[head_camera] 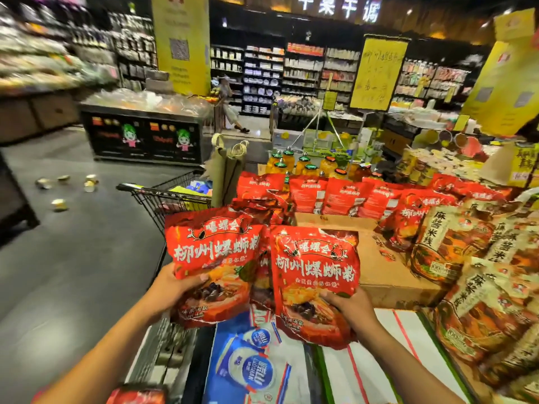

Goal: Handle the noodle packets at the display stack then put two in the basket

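My left hand (172, 287) grips the lower left edge of a red noodle packet (213, 252), thumb on its front. My right hand (348, 307) grips a second, matching red noodle packet (315, 272) at its lower right, thumb across the front. Both packets stand upright side by side, facing me, above a blue-and-white box (248, 365). More red packets show between and behind the two I hold.
A wire shopping cart (163, 199) with goods and a brown bag (227, 173) stands ahead. Rows of red packets (344, 196), tan noodle packs (472, 258), jars (303, 164) and a cardboard box (385, 266) fill the display on the right. Small cans (59, 204) lie on the grey floor at left.
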